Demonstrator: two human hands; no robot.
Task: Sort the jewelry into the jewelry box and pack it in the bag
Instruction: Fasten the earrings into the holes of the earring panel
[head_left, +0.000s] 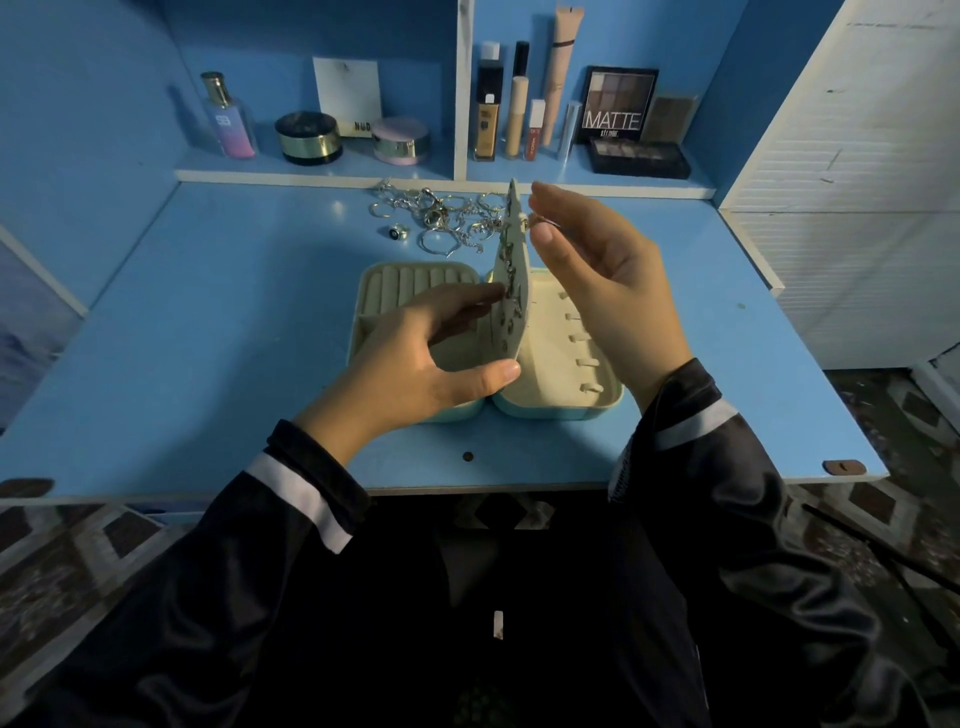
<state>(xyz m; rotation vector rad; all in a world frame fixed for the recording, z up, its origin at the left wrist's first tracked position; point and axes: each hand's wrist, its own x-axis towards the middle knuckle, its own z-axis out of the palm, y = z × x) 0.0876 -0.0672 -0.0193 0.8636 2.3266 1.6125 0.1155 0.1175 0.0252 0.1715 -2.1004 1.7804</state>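
An open cream jewelry box (605, 397) lies on the blue desk, ring rolls in its left half, small hooks in its right half. Its middle earring panel (511, 249) stands upright with several earrings hung in its holes. My left hand (431, 358) holds the panel, thumb at the lower edge and fingertips on its left face. My right hand (597, 280) is just right of the panel's top and pinches a small silver earring (540, 222) against it. A pile of silver rings and earrings (441, 218) lies behind the box.
A shelf at the back carries a perfume bottle (228, 117), two round jars (309, 137), several makeup tubes (511, 111) and eyeshadow palettes (618, 104). A white cabinet (857, 208) stands at the right. The desk's front edge (467, 488) is near my sleeves.
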